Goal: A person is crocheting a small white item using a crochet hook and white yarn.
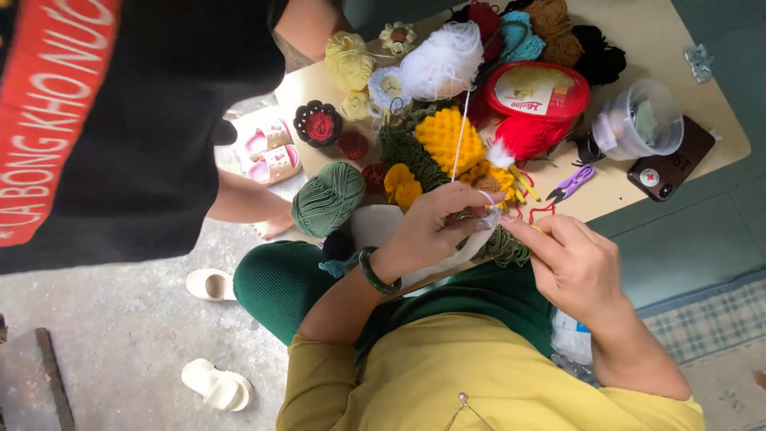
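My left hand [437, 225], with a dark green bangle on its wrist, pinches a small white crocheted piece [472, 243], with white yarn looped over a finger. A strand of white yarn [460, 136] runs from it up to a fluffy white yarn ball [441, 60] on the low table [638, 32]. My right hand [570, 259] is closed with its fingertips meeting the left hand's at the same piece; a thin hook shows only faintly between them. Both hands are above my lap, at the table's near edge.
The table holds a green yarn ball [327, 198], yellow crocheted flowers [449, 140], a red-lidded tub [536, 92], a clear cup [638, 120], purple snips [571, 183] and a phone [669, 160]. A person in a black shirt [136, 120] stands at left. White sandals [215, 385] lie on the floor.
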